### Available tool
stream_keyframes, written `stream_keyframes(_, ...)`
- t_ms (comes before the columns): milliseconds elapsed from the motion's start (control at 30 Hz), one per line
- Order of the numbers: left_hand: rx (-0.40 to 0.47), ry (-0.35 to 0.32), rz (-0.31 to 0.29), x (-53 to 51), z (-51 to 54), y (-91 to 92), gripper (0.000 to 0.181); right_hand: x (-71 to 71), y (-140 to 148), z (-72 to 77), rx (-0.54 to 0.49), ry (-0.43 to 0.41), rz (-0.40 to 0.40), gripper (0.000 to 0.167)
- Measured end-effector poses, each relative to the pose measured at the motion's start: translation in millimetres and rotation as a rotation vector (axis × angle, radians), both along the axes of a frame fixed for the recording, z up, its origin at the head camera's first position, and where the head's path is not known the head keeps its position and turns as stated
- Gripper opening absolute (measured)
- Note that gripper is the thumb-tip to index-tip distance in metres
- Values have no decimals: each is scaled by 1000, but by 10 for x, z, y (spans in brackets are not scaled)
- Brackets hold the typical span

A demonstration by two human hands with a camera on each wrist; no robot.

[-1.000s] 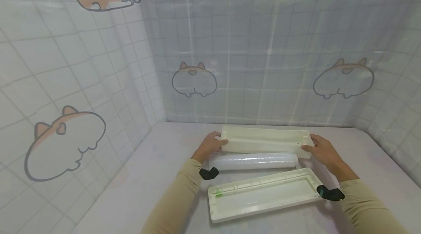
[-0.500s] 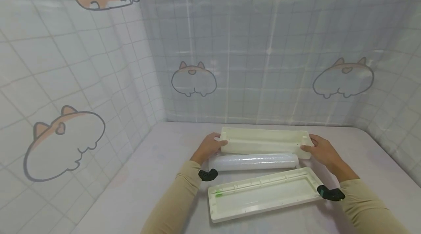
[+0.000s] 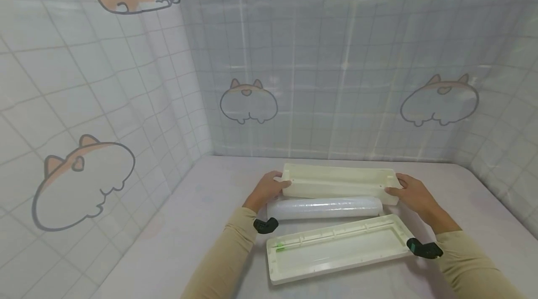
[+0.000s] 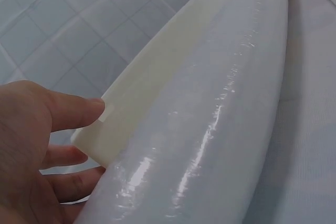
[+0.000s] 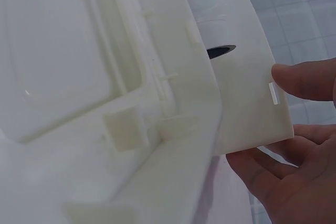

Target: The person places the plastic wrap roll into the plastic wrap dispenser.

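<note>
A long cream plastic box (image 3: pixel 338 188) with its hollow side showing is held by both hands at its two ends, at the far part of the table. My left hand (image 3: pixel 267 190) grips the left end, thumb on the near wall and fingers at the end. At the right end, my right hand (image 3: pixel 415 193) pinches the corner between thumb and fingers, also plain in the right wrist view. Directly in front of the box lies a roll of cling film (image 3: pixel 325 208), its dark core opening (image 5: pixel 221 52) visible. Nearer still, a cream lid (image 3: pixel 336 253) rests inner side up, slightly slanted.
A small green slider (image 3: pixel 279 246) sits on a rail at the lid's left end. The pale tabletop (image 3: pixel 180 233) stretches out left of the things. Curtains with a grid and dog print (image 3: pixel 332 79) enclose the table's back and sides.
The box has come very slightly toward me, its far edge a touch lower in view. Both hands keep their grip, and the roll and lid lie as before.
</note>
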State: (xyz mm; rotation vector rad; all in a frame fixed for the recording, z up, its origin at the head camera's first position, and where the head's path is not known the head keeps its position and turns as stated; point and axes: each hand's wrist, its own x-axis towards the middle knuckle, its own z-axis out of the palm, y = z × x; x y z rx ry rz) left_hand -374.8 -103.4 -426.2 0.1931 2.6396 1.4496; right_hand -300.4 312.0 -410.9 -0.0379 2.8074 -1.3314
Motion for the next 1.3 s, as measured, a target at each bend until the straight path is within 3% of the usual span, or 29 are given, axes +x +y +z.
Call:
stream_keyframes(367,-13,-11,-19,50,24,-35,58,18,18,-23,-5,-3,-8,81)
stream_keyframes(700,22,-54,-33,66,20,-64,62,89,40,-35,-110,9,0,78)
stream_keyframes(833,47,-59,-31,112,33,-77,63,126,59,-35,-156,19,-15,75)
stream_keyframes(1067,88,-38,38,242,76,-116,58,209,53,-32,-147,40,-128,66)
stream_keyframes(1300,85,-15,52,357,33,-256,50,335,53,-68,-142,58,-170,66)
